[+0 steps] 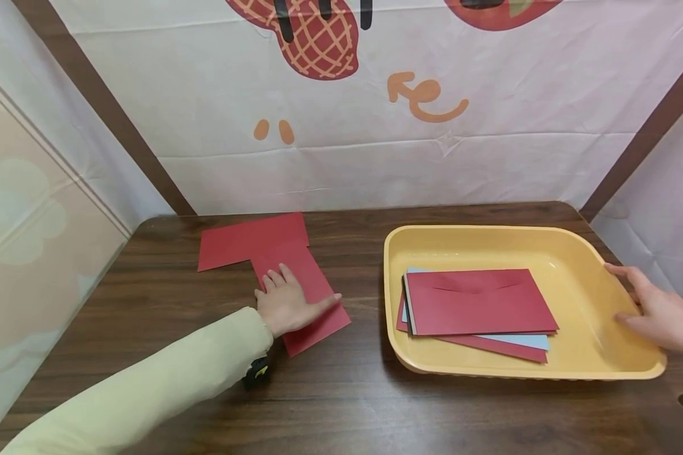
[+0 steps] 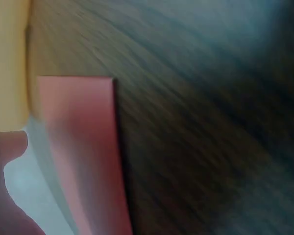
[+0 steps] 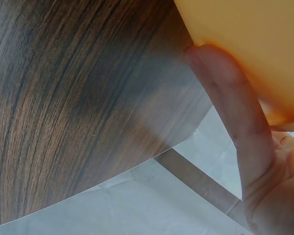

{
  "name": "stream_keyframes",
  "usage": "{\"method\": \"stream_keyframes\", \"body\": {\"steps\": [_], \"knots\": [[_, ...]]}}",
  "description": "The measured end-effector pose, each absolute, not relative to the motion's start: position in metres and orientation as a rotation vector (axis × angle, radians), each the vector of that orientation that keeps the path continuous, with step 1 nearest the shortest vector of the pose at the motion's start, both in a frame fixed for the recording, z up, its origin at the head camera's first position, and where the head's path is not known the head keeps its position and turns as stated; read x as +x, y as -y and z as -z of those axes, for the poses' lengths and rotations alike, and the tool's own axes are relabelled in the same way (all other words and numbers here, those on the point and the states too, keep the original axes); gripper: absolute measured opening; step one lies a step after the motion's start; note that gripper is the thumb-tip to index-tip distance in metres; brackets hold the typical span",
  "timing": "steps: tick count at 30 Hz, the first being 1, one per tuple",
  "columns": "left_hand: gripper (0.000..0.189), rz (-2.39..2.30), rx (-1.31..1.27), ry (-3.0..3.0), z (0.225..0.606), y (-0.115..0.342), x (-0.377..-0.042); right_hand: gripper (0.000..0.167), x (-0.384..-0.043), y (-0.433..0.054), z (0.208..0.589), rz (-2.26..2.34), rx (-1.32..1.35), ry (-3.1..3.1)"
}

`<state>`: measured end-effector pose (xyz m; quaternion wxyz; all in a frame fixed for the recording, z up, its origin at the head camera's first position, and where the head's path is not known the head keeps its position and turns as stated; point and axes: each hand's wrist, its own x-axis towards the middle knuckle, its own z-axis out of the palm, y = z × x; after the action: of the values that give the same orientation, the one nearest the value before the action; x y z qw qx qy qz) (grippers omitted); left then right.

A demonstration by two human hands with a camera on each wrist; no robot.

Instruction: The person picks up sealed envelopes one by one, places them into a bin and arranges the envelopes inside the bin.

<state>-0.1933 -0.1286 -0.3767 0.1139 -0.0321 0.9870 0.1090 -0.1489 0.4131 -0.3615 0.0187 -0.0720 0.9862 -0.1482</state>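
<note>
Two red envelopes [image 1: 253, 239] lie overlapping on the wooden table, one crosswise at the back and the other angled toward the front. My left hand [image 1: 284, 305] rests on the front envelope [image 2: 85, 147], fingers extended and thumb spread to the right. On the right stands a yellow plastic tray [image 1: 586, 297]. My right hand [image 1: 660, 313] holds its right rim, thumb inside and fingers along the outer wall, as the right wrist view also shows. Inside the tray is a pile of envelopes, with a red envelope [image 1: 478, 302] on top and a light blue envelope [image 1: 526, 342] partly covered beneath.
The brown wooden table [image 1: 341, 404] runs up to a white printed cloth [image 1: 347, 170] hung behind it. More cloth hangs at the left and right sides. The table's right edge passes close to my right hand.
</note>
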Motion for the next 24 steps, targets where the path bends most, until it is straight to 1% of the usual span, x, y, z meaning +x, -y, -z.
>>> {"method": "stream_keyframes", "body": {"steps": [4, 7, 17, 21, 24], "knots": [[0.125, -0.271, -0.072, -2.908, 0.382, 0.13, -0.198, 0.085, -0.149, -0.413, 0.362, 0.461, -0.233, -3.075], [0.123, -0.267, 0.009, -2.888, 0.382, 0.132, -0.201, 0.085, -0.149, -0.413, 0.361, 0.463, -0.226, -3.079], [0.12, -0.505, 0.423, -2.577, 0.362, 0.143, -0.216, 0.085, -0.149, -0.411, 0.358, 0.446, -0.197, -3.066], [0.123, -0.505, 0.556, -2.406, 0.354, 0.147, -0.224, 0.086, -0.149, -0.411, 0.357, 0.438, -0.189, -3.061], [0.123, -0.394, 0.645, -2.352, 0.351, 0.148, -0.228, 0.086, -0.148, -0.41, 0.357, 0.444, -0.187, -3.061]]}}
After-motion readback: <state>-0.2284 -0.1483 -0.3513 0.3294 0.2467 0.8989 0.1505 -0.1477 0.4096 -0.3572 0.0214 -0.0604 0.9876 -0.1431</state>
